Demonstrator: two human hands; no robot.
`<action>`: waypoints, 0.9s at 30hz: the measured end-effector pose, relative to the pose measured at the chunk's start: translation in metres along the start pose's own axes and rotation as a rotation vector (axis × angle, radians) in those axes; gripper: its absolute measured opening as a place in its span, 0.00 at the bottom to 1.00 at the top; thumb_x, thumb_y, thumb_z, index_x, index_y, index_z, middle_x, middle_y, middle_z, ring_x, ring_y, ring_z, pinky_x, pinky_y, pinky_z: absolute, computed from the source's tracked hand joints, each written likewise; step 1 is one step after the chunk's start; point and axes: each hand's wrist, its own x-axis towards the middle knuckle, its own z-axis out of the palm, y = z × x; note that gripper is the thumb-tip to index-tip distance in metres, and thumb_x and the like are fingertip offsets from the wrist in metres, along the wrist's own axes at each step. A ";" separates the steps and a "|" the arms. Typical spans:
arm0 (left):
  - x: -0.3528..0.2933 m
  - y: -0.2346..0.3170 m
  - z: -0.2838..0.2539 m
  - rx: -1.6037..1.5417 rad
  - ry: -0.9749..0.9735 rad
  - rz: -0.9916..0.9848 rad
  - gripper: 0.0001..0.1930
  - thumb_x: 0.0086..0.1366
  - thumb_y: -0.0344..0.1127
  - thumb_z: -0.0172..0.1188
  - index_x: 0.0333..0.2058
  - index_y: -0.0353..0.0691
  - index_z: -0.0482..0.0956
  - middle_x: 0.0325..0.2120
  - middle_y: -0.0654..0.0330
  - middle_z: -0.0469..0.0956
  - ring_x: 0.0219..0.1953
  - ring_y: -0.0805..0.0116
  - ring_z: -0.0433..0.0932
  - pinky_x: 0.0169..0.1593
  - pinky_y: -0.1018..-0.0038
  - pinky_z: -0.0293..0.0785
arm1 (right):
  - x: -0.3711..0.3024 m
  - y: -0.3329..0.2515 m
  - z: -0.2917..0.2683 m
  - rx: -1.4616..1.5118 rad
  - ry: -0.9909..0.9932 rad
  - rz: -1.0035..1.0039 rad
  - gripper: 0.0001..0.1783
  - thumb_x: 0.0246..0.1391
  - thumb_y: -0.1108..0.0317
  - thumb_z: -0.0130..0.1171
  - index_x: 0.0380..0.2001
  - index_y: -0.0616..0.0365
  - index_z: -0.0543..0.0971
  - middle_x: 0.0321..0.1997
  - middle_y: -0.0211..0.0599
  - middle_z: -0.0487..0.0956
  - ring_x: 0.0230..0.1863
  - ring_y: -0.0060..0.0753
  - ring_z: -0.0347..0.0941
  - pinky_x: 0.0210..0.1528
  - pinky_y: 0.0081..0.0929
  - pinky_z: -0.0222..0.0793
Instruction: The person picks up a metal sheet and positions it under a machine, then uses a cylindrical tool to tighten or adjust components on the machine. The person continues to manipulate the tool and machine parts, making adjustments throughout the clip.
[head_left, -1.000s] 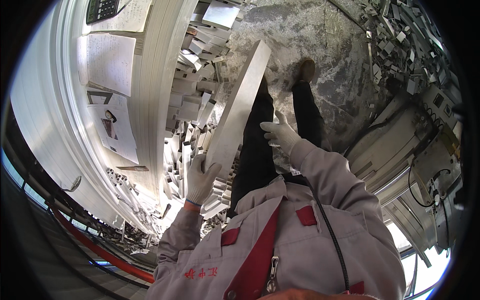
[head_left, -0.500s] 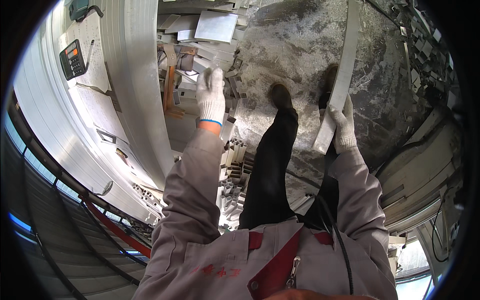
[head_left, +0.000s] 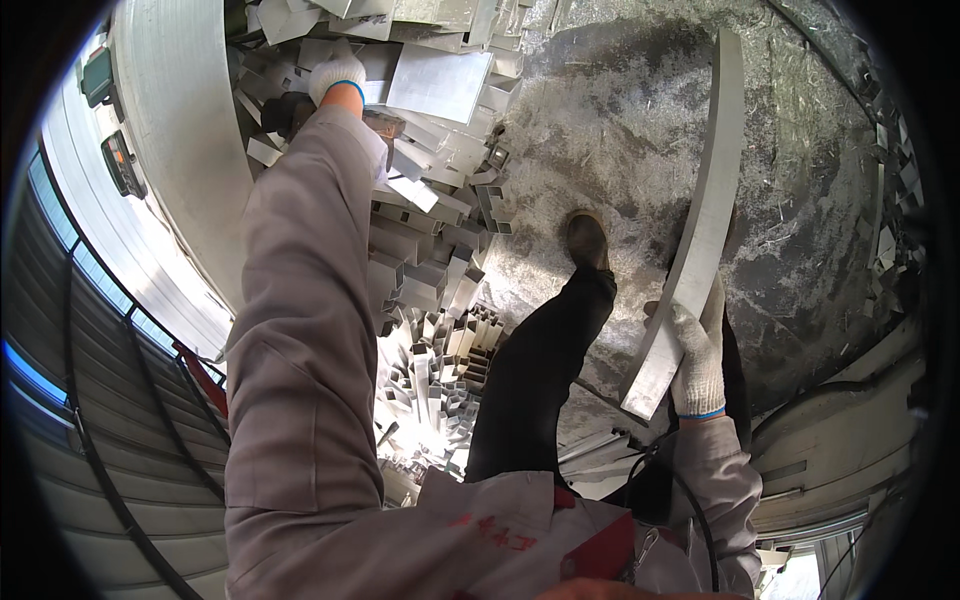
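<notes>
Closest to us, a grey left sleeve (head_left: 300, 330) crosses from the lower edge. At lower right, our gloved right hand (head_left: 695, 355) is closed around a long, pale metal bar (head_left: 707, 210), near the bar's near end; the rest extends forward above the floor (head_left: 620, 120). With so much length beyond the grip, we do well to hold the wrist firm and the far end clear of our dark boot (head_left: 587, 240). On the left lies a heap of cut metal sections (head_left: 420, 265). Farther off, our gloved left hand (head_left: 337, 75) reaches among them, beside a flat pale plate (head_left: 440, 82); we cannot tell whether its fingers grip anything. Sharp-looking edges there call for careful finger placement.
</notes>
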 end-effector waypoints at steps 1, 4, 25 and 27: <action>0.014 0.002 0.002 0.179 -0.013 0.110 0.24 0.79 0.54 0.53 0.60 0.47 0.87 0.63 0.53 0.85 0.64 0.48 0.84 0.62 0.56 0.83 | -0.001 -0.004 0.000 0.005 0.008 0.047 0.50 0.65 0.61 0.67 0.84 0.52 0.53 0.62 0.44 0.76 0.56 0.41 0.82 0.56 0.38 0.84; 0.035 0.008 0.009 0.243 -0.028 0.108 0.21 0.79 0.49 0.55 0.59 0.48 0.88 0.63 0.56 0.85 0.63 0.51 0.85 0.61 0.57 0.84 | 0.000 -0.014 -0.002 0.015 -0.028 0.090 0.53 0.62 0.64 0.69 0.84 0.51 0.52 0.64 0.43 0.74 0.55 0.40 0.80 0.59 0.39 0.81; -0.198 -0.066 0.038 -2.193 0.303 -0.941 0.21 0.72 0.38 0.66 0.59 0.35 0.80 0.43 0.47 0.84 0.35 0.52 0.86 0.32 0.65 0.85 | 0.003 -0.008 -0.004 0.042 -0.075 0.002 0.40 0.66 0.57 0.66 0.76 0.52 0.63 0.51 0.40 0.78 0.46 0.39 0.85 0.46 0.38 0.85; -0.265 -0.073 0.020 -2.033 0.164 -0.781 0.23 0.75 0.39 0.64 0.64 0.39 0.76 0.49 0.48 0.82 0.41 0.55 0.85 0.36 0.67 0.85 | -0.006 -0.016 -0.006 0.018 -0.052 0.016 0.38 0.67 0.57 0.65 0.75 0.51 0.64 0.49 0.40 0.78 0.45 0.39 0.85 0.44 0.36 0.85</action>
